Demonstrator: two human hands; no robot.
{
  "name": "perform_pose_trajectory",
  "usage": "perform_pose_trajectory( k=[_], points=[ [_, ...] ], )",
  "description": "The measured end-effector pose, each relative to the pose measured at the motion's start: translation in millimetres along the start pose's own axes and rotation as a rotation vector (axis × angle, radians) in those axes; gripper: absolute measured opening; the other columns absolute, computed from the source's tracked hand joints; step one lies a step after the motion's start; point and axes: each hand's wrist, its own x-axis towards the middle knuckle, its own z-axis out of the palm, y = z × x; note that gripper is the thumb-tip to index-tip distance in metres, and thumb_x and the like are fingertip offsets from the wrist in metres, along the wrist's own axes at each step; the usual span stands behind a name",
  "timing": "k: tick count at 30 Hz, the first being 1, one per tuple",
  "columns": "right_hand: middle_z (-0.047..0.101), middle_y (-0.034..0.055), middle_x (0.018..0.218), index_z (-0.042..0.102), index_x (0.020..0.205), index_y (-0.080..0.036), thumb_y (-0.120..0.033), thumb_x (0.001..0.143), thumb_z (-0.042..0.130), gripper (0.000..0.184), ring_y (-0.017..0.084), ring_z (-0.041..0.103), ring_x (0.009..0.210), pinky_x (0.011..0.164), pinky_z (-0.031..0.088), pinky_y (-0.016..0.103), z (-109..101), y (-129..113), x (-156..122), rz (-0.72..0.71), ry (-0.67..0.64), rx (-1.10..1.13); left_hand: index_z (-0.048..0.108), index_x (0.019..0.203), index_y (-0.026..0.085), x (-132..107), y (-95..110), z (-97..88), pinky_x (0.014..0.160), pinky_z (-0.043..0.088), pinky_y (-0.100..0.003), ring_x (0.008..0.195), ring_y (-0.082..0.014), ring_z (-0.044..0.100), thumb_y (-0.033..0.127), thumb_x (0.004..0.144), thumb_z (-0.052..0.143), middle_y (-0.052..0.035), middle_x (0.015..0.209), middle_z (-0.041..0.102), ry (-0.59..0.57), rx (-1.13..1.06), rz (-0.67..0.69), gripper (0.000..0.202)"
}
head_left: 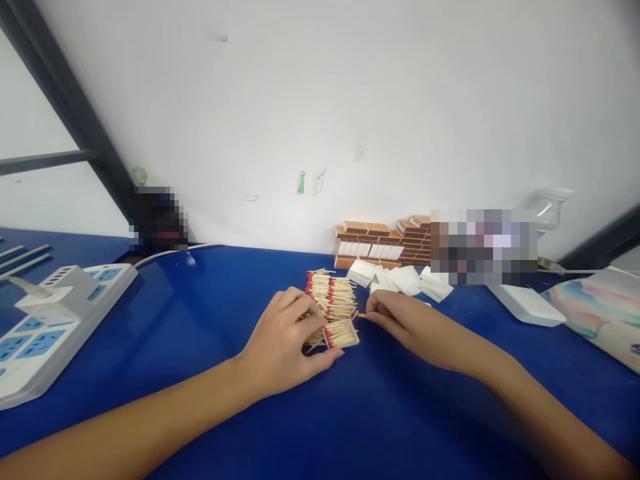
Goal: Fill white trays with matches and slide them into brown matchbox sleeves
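Note:
A loose pile of red-tipped matches [334, 297] lies on the blue table [210, 307]. Just in front of it sits a small white matchbox tray [341, 333] filled with matches. My left hand [287, 340] curls around the tray, thumb and fingers closed on its left side. My right hand [400, 319] rests to the right of the pile, its fingertips pinched on what looks like a match stick at the pile's edge.
Several empty white trays [400, 280] lie behind the pile. Stacked brown matchbox sleeves [385, 243] stand against the white wall. A white power strip [45, 320] is at the left, and a white flat box [533, 305] and a colourful packet [600, 320] at the right.

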Motion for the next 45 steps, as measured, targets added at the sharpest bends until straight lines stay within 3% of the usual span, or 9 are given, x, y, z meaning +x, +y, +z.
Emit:
perform_pose_trajectory(
  k=[5, 8, 13, 16, 23, 31, 35, 41, 45],
  points=[
    [0.063, 0.0012, 0.086, 0.054, 0.096, -0.024, -0.044, 0.109, 0.043, 0.027, 0.018, 0.053, 0.075, 0.068, 0.042, 0.031, -7.0, -13.6, -4.4, -0.056, 0.165, 0.059, 0.076, 0.097, 0.017, 0.3, 0.3, 0.5, 0.081, 0.048, -0.043, 0.094, -0.0256, 0.059, 0.045, 0.086, 0.081, -0.0078, 0.097, 0.070, -0.022, -0.001, 0.001, 0.030],
    [0.062, 0.0004, 0.086, 0.056, 0.100, -0.024, -0.040, 0.109, 0.046, 0.021, 0.017, 0.054, 0.074, 0.068, 0.043, 0.030, 1.5, -29.0, -9.7, -0.095, 0.058, 0.103, 0.077, 0.098, 0.017, 0.5, 1.0, 1.0, 0.081, 0.048, -0.043, 0.095, -0.0259, 0.058, 0.044, 0.086, 0.081, -0.0077, 0.096, 0.069, -0.033, -0.004, -0.004, 0.030],
    [0.066, 0.0051, 0.106, 0.055, 0.102, -0.022, -0.024, 0.109, 0.043, 0.014, 0.019, 0.062, 0.087, 0.075, 0.046, 0.033, 23.2, -46.8, -13.3, -0.169, -0.058, 0.040, 0.076, 0.098, 0.017, 0.1, 3.1, 0.8, 0.082, 0.049, -0.043, 0.095, -0.0252, 0.059, 0.041, 0.086, 0.081, -0.0072, 0.096, 0.069, -0.046, -0.017, 0.019, 0.027],
    [0.066, 0.0063, 0.106, 0.056, 0.102, -0.021, -0.022, 0.108, 0.044, 0.014, 0.019, 0.063, 0.086, 0.074, 0.046, 0.033, 25.8, -46.5, -11.5, -0.184, -0.030, -0.020, 0.076, 0.097, 0.017, -0.1, 3.6, 0.4, 0.083, 0.049, -0.042, 0.096, -0.0251, 0.059, 0.040, 0.086, 0.081, -0.0072, 0.096, 0.069, -0.067, -0.029, 0.031, 0.026],
    [0.064, 0.0042, 0.089, 0.065, 0.098, -0.021, -0.025, 0.105, 0.055, 0.013, 0.018, 0.059, 0.077, 0.068, 0.042, 0.031, 8.3, -34.0, -7.5, -0.221, 0.141, -0.098, 0.075, 0.100, 0.017, -1.0, 1.4, 1.8, 0.084, 0.049, -0.043, 0.097, -0.0253, 0.059, 0.044, 0.087, 0.081, -0.0077, 0.099, 0.069, -0.111, -0.052, 0.060, 0.031],
    [0.064, 0.0034, 0.091, 0.062, 0.088, -0.020, -0.022, 0.102, 0.060, 0.014, 0.017, 0.058, 0.078, 0.068, 0.042, 0.030, 14.9, -37.1, -6.5, -0.174, 0.005, -0.102, 0.074, 0.100, 0.017, -1.2, 3.3, 0.5, 0.085, 0.048, -0.043, 0.098, -0.0258, 0.058, 0.045, 0.090, 0.077, -0.0080, 0.099, 0.068, -0.135, -0.056, 0.033, 0.030],
    [0.064, 0.0028, 0.087, 0.063, 0.085, -0.019, -0.017, 0.099, 0.062, 0.014, 0.017, 0.058, 0.074, 0.066, 0.040, 0.029, 13.6, -39.4, -5.9, -0.166, 0.006, -0.119, 0.074, 0.100, 0.017, -2.0, 2.9, 0.7, 0.085, 0.048, -0.043, 0.098, -0.0251, 0.058, 0.045, 0.089, 0.078, -0.0070, 0.099, 0.068, -0.147, -0.066, 0.038, 0.030],
    [0.065, 0.0025, 0.082, 0.067, 0.085, -0.020, -0.024, 0.100, 0.064, 0.016, 0.017, 0.057, 0.072, 0.063, 0.038, 0.028, 7.2, -39.6, -8.8, -0.193, 0.048, -0.118, 0.074, 0.098, 0.016, -2.2, 1.4, 1.6, 0.085, 0.048, -0.043, 0.096, -0.0249, 0.059, 0.047, 0.088, 0.078, -0.0075, 0.098, 0.068, -0.150, -0.052, 0.050, 0.033],
    [0.064, 0.0014, 0.081, 0.067, 0.085, -0.020, -0.019, 0.099, 0.064, 0.014, 0.016, 0.056, 0.070, 0.063, 0.039, 0.028, 9.3, -37.8, -8.0, -0.215, 0.024, -0.082, 0.074, 0.099, 0.017, -1.4, 0.4, 1.7, 0.086, 0.048, -0.043, 0.097, -0.0250, 0.059, 0.046, 0.089, 0.078, -0.0068, 0.097, 0.068, -0.168, -0.063, 0.019, 0.032]
  ],
)
